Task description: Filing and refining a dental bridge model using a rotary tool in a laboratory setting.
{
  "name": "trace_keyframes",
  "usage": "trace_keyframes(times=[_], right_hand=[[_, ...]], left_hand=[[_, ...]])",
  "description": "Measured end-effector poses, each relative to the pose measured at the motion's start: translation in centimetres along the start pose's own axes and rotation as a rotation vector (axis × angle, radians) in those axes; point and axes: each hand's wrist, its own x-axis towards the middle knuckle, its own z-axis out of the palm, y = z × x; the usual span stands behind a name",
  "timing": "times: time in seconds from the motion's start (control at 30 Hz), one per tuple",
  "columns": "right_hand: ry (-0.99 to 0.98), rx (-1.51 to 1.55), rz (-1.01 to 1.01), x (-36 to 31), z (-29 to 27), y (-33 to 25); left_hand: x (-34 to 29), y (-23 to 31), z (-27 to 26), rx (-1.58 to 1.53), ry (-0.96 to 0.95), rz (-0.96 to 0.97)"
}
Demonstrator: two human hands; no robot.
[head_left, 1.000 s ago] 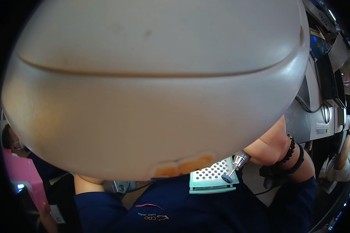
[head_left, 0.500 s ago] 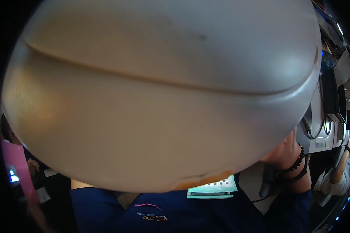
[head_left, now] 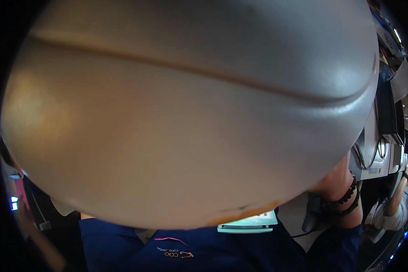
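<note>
A large, smooth, glossy pale beige-grey object (head_left: 181, 140) fills most of the head view, very close up. It has a rounded outline, a long crease running across it and an orange-brown chipped-looking patch along its lower edge; its kind cannot be made out. Beside its lower right edge is my right hand (head_left: 333, 181), with a beaded bracelet and a dark band at the wrist. The object hides its fingers, so the grip does not show. At lower left, only a sliver of my left arm appears below a dark blue sleeve; the left hand is hidden.
A mint-green box-like thing (head_left: 247, 227) shows below the object, against my dark blue clothing. To the right, a grey desk (head_left: 371, 154) carries black boxes (head_left: 387, 113) and cables. Another person's arm (head_left: 399, 188) is at far right; a blurred arm (head_left: 43, 245) shows at lower left.
The large object has tilted, its crease now sloping more steeply down to the right. At the left, the pink panel shows less, and the blurred arm shows more.
</note>
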Motion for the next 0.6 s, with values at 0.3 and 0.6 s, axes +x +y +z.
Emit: trace_keyframes(times=[0.3, 0.6], right_hand=[[-0.004, -0.17, 0.046, -1.2, -1.8, 0.1], [0.03, -0.099, -0.001, -1.6, -0.2, 0.3]], left_hand=[[1.7, 0.8, 0.9, -0.003, -0.118, 0.003], [0.8, 0.4, 0.9, 0.005, -0.106, -0.033]])
